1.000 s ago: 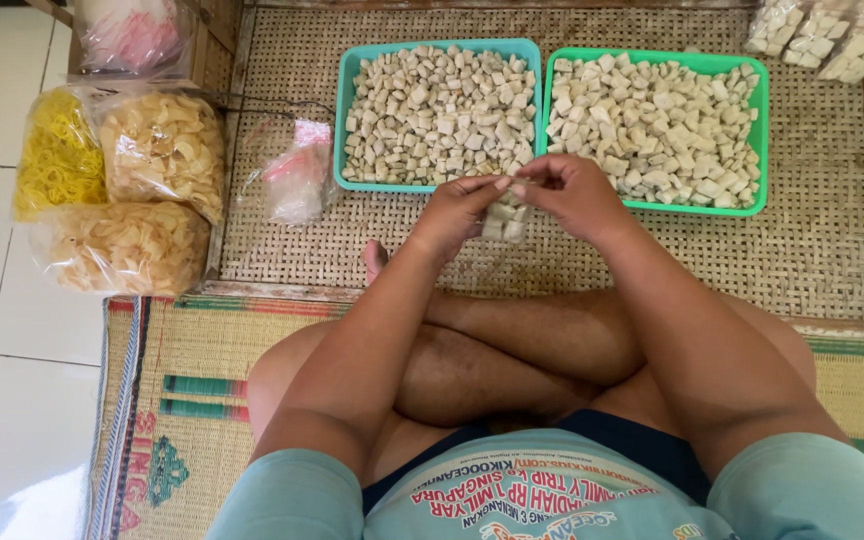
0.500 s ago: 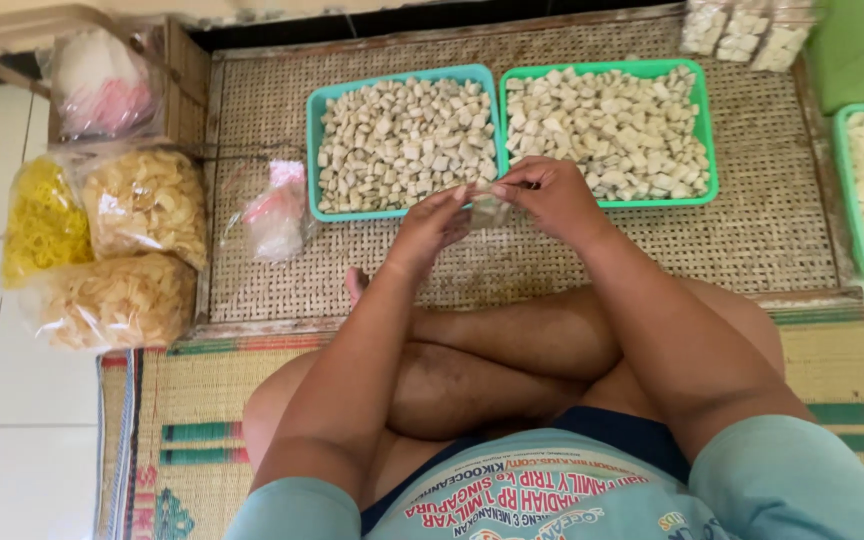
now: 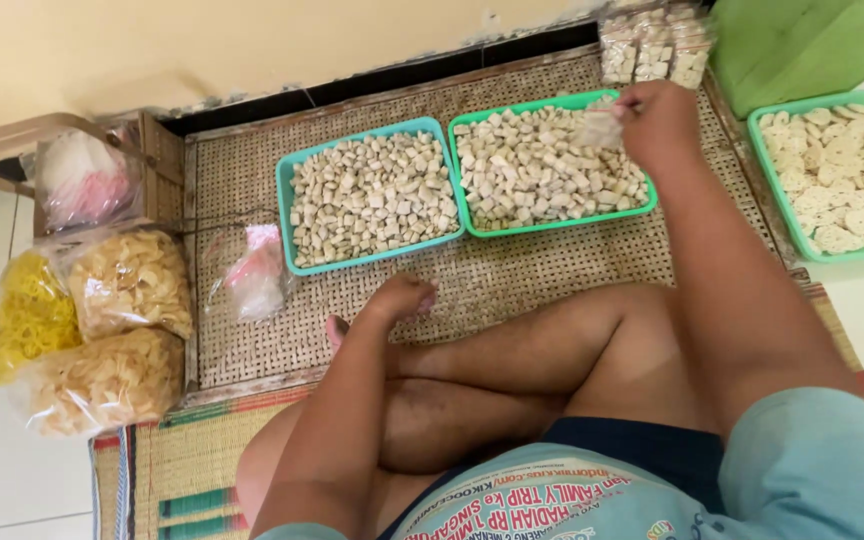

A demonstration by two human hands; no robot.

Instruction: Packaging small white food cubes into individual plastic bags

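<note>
My right hand (image 3: 660, 118) is stretched out over the far right corner of the green tray (image 3: 472, 226), holding a small clear packet of pale pieces (image 3: 597, 127). My left hand (image 3: 400, 298) rests low on the woven rattan mat (image 3: 512, 280), by my crossed legs, fingers curled with nothing seen in them. A teal tray (image 3: 287, 240) of the same pale cut pieces sits left of the green one. Filled small clear packets (image 3: 652, 45) are stacked at the back right, just beyond my right hand.
A third green tray (image 3: 782, 215) of round pale crackers lies at the right, with a green box (image 3: 802, 40) behind it. Bags of yellow crackers (image 3: 102, 330) and a bag of pink-white items (image 3: 77, 180) sit left. A small clear bag (image 3: 252, 275) lies near the teal tray.
My right hand has moved from in front of the trays up and right with the packet. My left hand has let go and dropped toward my legs. The view has tilted upward.
</note>
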